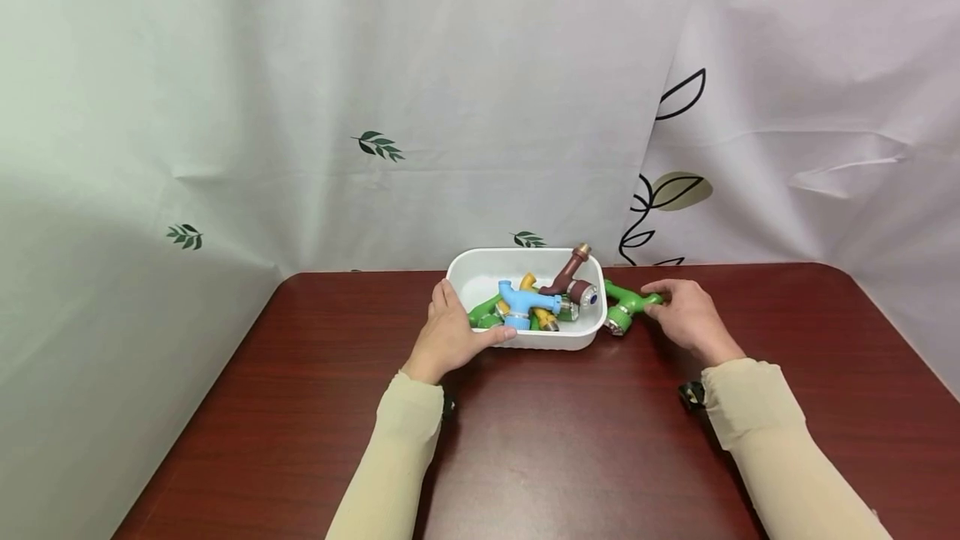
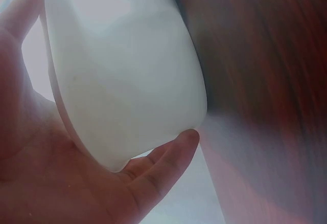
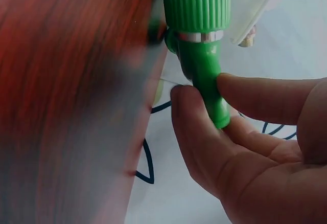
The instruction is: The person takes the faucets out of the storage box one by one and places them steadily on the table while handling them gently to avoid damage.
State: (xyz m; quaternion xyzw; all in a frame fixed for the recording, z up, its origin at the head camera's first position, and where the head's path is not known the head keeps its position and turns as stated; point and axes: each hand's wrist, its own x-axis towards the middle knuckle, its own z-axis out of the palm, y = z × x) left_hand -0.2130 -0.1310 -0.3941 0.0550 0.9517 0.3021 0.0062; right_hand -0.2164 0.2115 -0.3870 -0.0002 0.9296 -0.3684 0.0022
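A white plastic bin [image 1: 555, 342] stands at the back of the table, holding several plastic water taps. Among them are a light blue tap [image 1: 525, 304], a dark red tap [image 1: 567, 277] with a brass end, a yellow tap [image 1: 546, 319] and a green tap [image 1: 486, 312]. My left hand [image 1: 450, 332] grips the bin's left front corner, thumb along the front rim and fingers around the side. Just outside the bin's right end, my right hand [image 1: 692, 319] pinches another green tap [image 3: 207, 70] by its narrow end; its ribbed collar points toward the bin.
The dark red-brown wooden table [image 1: 570, 448] extends toward me and to both sides. Close behind the bin hangs a white cloth backdrop [image 1: 480, 107] with printed leaves. A black strap piece [image 1: 692, 394] shows at my right wrist.
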